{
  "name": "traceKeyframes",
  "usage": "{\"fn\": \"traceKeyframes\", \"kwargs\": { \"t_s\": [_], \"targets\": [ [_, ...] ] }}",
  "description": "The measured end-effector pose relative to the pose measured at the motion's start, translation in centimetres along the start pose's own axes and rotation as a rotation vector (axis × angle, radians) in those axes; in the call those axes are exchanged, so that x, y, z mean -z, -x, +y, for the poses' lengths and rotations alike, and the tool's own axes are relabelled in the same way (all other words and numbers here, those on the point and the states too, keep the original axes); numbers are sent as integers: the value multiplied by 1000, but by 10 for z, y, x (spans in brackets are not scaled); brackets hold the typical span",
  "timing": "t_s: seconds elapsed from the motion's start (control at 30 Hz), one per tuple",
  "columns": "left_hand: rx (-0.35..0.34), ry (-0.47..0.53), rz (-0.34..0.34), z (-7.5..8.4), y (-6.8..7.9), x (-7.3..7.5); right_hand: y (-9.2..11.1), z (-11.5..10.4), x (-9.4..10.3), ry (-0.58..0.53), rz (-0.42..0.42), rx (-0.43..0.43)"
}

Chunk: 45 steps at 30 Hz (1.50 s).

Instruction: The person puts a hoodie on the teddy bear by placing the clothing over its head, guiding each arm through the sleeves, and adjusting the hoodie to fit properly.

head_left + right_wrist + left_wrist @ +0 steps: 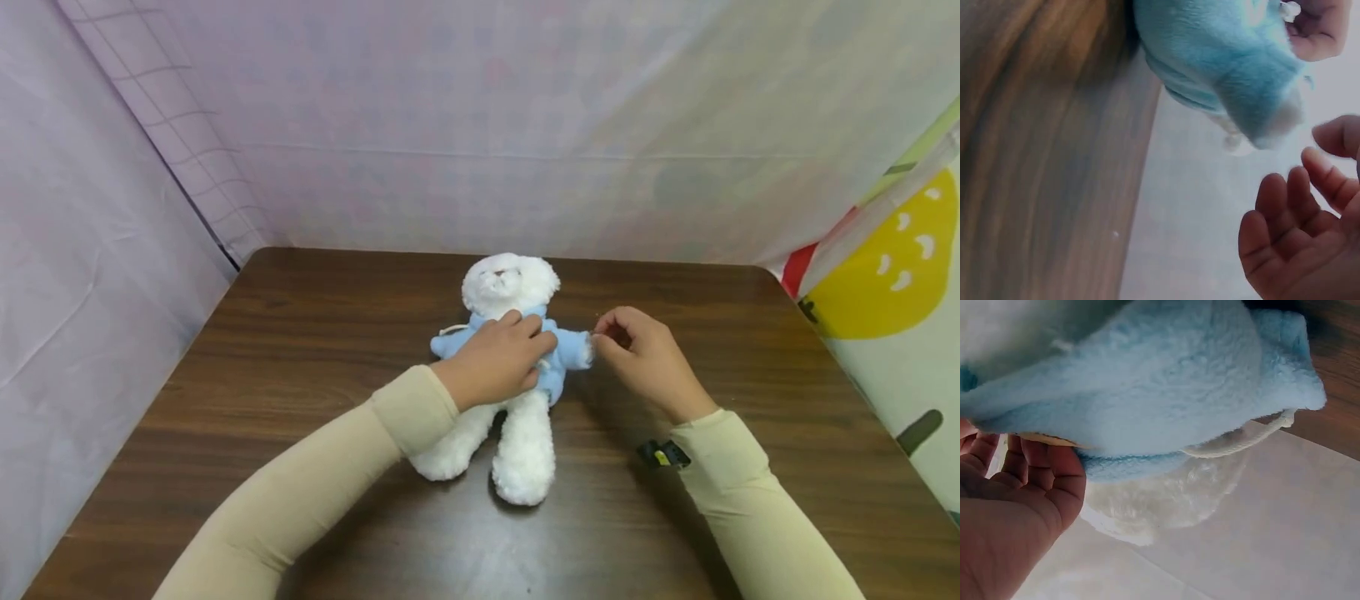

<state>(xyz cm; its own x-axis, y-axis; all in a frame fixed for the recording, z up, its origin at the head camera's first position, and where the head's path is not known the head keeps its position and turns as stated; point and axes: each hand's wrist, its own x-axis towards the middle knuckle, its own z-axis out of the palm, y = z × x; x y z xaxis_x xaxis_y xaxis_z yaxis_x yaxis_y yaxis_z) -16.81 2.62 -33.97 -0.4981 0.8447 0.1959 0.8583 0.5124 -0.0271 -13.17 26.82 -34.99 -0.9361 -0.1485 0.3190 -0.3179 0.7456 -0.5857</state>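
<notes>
A white plush teddy bear point(525, 450) lies on its back, head away from me, dressed in a light blue fleece jacket point(551, 385). My left hand point(495, 358) lies over the bear's chest; in the left wrist view its curled fingers grip the jacket's edge. At the bear's right-side sleeve point(573, 350), with a white furry paw at its end, is my right hand point(645, 358). Its thumb and index fingertips are close together beside that paw. The right wrist view shows them slightly apart, other fingers loosely bent, nothing visible between them. A pale drawstring point(1241, 445) hangs from the jacket.
The bear lies on a dark brown wooden table point(300, 375). Pale curtains point(450, 125) hang behind and to the left of it. At the right is a cloth with a yellow fruit print point(892, 267). A small black strap piece point(663, 454) shows at my right wrist.
</notes>
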Motion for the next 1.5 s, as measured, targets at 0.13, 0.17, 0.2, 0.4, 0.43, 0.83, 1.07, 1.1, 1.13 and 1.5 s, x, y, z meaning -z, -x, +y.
{"fn": "traceKeyframes", "kwargs": {
  "t_s": [0.13,0.17,0.2,0.4,0.43,0.83,1.07,1.1,1.13,1.5],
  "targets": [
    [11,9,28,0,0,-2,2,-4,1,11,-115,-4],
    [17,10,28,0,-1,-2,2,-5,-1,27,-147,7],
    [25,12,26,1,-1,-2,2,-5,-3,47,-169,20],
    [53,-30,28,2,-3,-4,0,-4,-18,150,-92,138],
    [50,-47,31,2,-4,-4,0,-4,-19,167,-58,159],
    [70,-144,-105,1,1,9,-14,-2,-5,250,168,189],
    [71,-108,-113,-2,6,12,-15,2,-4,213,117,138],
    [62,-89,-100,-2,7,11,-14,2,-3,214,97,130],
    [50,-68,-90,-2,7,10,-13,0,-1,218,83,132],
    [-74,447,-26,-29,22,13,-12,-33,-22,196,-120,352]
  ]
}}
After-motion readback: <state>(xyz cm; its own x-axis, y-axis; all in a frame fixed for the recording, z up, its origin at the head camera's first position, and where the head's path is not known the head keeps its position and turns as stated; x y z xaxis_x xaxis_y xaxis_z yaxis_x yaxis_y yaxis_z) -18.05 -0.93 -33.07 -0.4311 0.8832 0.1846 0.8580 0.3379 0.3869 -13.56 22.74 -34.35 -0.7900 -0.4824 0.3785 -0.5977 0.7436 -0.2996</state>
